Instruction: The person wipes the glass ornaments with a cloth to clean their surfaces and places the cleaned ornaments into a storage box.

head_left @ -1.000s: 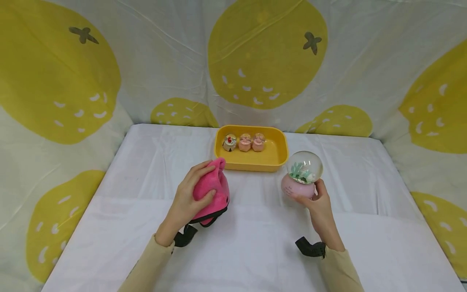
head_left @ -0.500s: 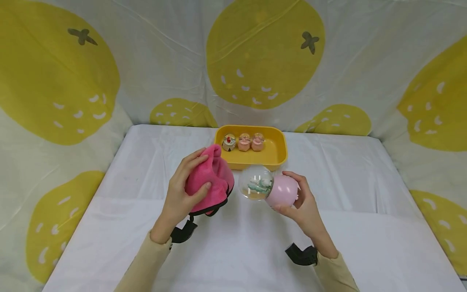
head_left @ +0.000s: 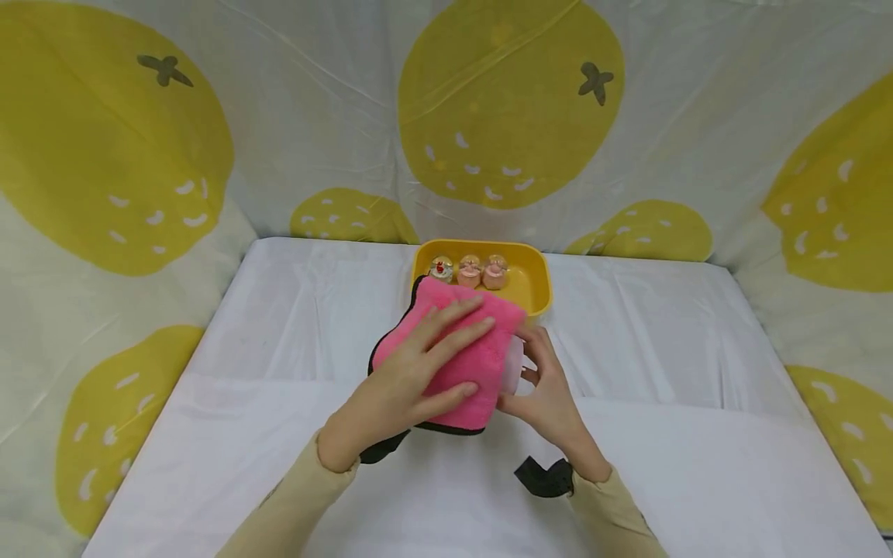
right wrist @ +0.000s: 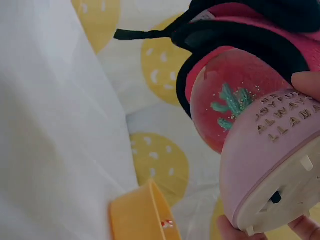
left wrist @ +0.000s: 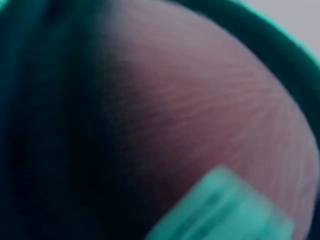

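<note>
My left hand (head_left: 401,380) holds a pink plush cloth (head_left: 481,356) with black edging over the dome of a snow globe, its fingers spread across the cloth. In the head view only the globe's pale pink base (head_left: 513,364) shows past the cloth. My right hand (head_left: 554,399) grips that base from the right, the globe lying tilted sideways. Close up in the right wrist view, the snow globe (right wrist: 270,130) has raised lettering on its base and a green cactus inside the clear dome. A blurred pinkish surface with dark bands fills the left wrist view.
Behind the hands stands a yellow tray (head_left: 540,287) with three small globe-topped figures, one white with a red top (head_left: 441,268) and two pink (head_left: 494,272). White cloth covers the table (head_left: 670,349). A lemon-printed curtain (head_left: 335,116) surrounds its back and sides.
My right hand has brought the globe leftward and tipped it on its side. My left hand has moved right and turned over, so the cloth now covers the dome.
</note>
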A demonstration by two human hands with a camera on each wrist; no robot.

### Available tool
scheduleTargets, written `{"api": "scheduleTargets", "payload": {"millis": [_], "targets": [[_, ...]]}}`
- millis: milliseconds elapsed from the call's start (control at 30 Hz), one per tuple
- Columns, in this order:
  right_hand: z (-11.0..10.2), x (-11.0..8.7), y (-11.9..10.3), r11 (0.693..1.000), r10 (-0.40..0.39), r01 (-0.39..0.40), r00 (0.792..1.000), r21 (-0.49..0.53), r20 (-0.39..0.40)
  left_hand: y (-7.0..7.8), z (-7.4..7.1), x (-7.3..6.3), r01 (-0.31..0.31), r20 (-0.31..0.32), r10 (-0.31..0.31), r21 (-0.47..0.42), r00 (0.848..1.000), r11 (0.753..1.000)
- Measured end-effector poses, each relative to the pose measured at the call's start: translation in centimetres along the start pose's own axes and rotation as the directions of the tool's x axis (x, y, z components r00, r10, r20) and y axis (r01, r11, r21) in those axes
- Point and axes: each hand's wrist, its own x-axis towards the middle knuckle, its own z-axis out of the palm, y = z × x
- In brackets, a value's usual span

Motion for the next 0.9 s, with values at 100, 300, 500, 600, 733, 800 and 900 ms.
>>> {"api": "scheduleTargets", "payload": {"millis": [100,300,500,600,733,800,900], "targets": [[0.1,0.1,-0.1,1.0,-0.025,0.025,0.999,-0.012,-0.02,-0.4,0.3,0.0,0.046,0.111,-0.066,0.175,0.992,0.984],[0.0,-0.1,-0.3,1.0,0.026,-0.027,0.997,-0.011,-0.074,-1.7,0.8,0.0,0.156,0.14,-0.209,0.319,0.968,0.935],[0.3,-0.1,-0.7,0.998,0.018,-0.026,0.993,-0.06,-0.12,-2.2,1.4,0.3,0.136,0.067,-0.168,0.34,0.983,0.931],[0.3,0.0,-1.0,0.995,-0.003,-0.012,0.99,-0.099,-0.142,-2.4,1.6,0.4,0.007,0.071,-0.037,0.382,0.997,0.924],[0.2,0.1,-1.5,0.994,0.001,-0.018,0.987,-0.105,-0.162,-2.6,1.6,0.4,-0.059,0.085,0.028,0.39,0.996,0.919],[0.3,0.1,-1.8,0.995,0.004,-0.021,0.985,-0.098,-0.174,-2.6,1.4,0.4,-0.023,0.099,-0.014,0.371,0.995,0.928],[0.4,0.1,-1.9,0.992,-0.024,-0.001,0.98,-0.123,-0.197,-2.5,1.0,0.6,0.068,0.134,-0.114,0.31,0.984,0.948]]}}
